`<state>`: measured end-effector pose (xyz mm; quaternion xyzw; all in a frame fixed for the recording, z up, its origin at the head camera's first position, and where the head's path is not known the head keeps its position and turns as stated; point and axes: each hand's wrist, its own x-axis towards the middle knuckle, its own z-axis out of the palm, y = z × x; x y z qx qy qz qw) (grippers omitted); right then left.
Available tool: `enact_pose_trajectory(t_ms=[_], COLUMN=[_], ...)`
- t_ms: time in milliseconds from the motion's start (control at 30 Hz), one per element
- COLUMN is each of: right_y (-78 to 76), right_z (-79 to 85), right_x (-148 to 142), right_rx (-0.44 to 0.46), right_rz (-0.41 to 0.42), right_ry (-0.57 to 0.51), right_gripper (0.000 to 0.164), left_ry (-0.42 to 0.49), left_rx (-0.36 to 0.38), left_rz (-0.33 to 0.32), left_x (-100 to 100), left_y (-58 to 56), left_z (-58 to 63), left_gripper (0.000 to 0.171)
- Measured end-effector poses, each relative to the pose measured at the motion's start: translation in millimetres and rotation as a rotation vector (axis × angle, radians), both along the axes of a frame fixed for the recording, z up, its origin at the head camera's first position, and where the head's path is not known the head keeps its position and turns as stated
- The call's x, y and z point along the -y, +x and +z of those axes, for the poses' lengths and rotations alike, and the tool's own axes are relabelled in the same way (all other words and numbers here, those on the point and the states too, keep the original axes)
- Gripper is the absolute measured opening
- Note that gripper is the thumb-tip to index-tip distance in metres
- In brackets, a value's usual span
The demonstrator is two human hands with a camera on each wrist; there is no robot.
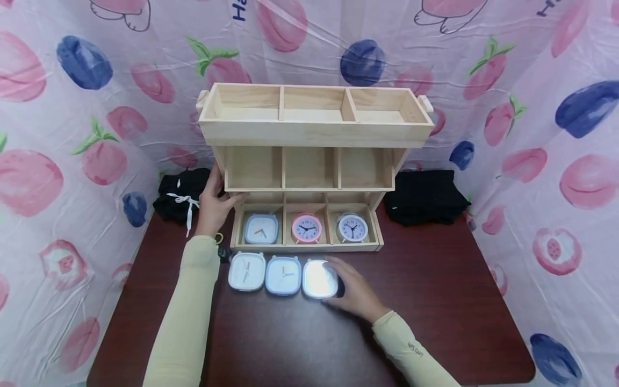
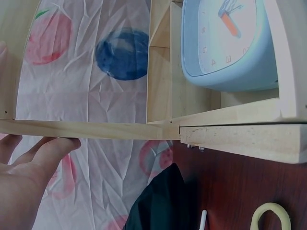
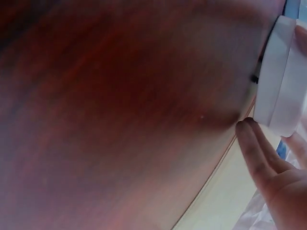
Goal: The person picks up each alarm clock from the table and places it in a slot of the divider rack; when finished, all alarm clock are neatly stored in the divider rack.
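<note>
A tiered wooden storage box point(image 1: 314, 134) stands with its divided trays stepped above each other. My left hand point(image 1: 213, 207) holds its left side, with fingers point(image 2: 55, 151) against the outer face and thumb inward. Lying in a row before the box are a white square alarm clock point(image 1: 247, 271), a light blue one point(image 1: 283, 276) and another white one point(image 1: 320, 279) with glare across its face. My right hand point(image 1: 355, 290) grips this last clock by its right side between thumb and fingers. In the bottom tray are a blue clock point(image 1: 261, 229), a pink round clock point(image 1: 307, 228) and a white-lavender round clock point(image 1: 352, 228).
Black cloth with a white cord point(image 1: 179, 196) lies left of the box, and folded black cloth point(image 1: 425, 196) lies right. The dark red table point(image 1: 435, 322) extends in front. A fruit-print curtain point(image 1: 309, 32) hangs behind and at both sides.
</note>
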<state>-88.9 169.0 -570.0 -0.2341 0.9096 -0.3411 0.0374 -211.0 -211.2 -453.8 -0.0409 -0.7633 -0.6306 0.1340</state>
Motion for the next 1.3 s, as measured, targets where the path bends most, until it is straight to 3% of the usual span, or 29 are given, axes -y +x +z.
enact_pose_trajectory(t_ms=[200,333,500,667,767,867,1067,1300], right_y=[-1.1,-3.4,-18.3,-49.5,-70.9,-92.2,-125.0,-145.1], right_z=[1.3,15.7,63.1,120.9,143.5,153.3,153.8,152.6], right_x=[-6,-16,-29,-32,-31,-29,-23,-15], right_rx=[-0.032,-0.071,-0.264,-0.517,-0.614,-0.646,-0.662,-0.667], right_rz=[-0.066,-0.119,-0.167,-0.258,-0.358,-0.453,-0.556,-0.591], right_ry=[-0.099,-0.226,-0.378,-0.503,-0.494,-0.458,-0.377,-0.262], right_gripper=[0.066,0.058,0.056,0.054,0.053,0.052,0.054,0.052], left_ry=[0.001,0.001,0.006,-0.004,-0.008,-0.006,0.008,0.003], left_rx=[0.006,0.010,0.008,0.013,0.013,0.003,-0.010,-0.019], left_rz=[0.003,0.002,-0.003,0.004,0.009,0.011,0.002,0.005], left_x=[-1,-1,-1,3,6,8,9,8], left_y=[0.7,1.3,1.0,-6.2,-11.9,-14.8,-14.7,-14.0], left_z=[1.3,2.6,3.3,-8.8,-18.4,-24.1,-25.9,-24.0], left_gripper=[0.105,0.105,0.105,0.106,0.107,0.107,0.109,0.108])
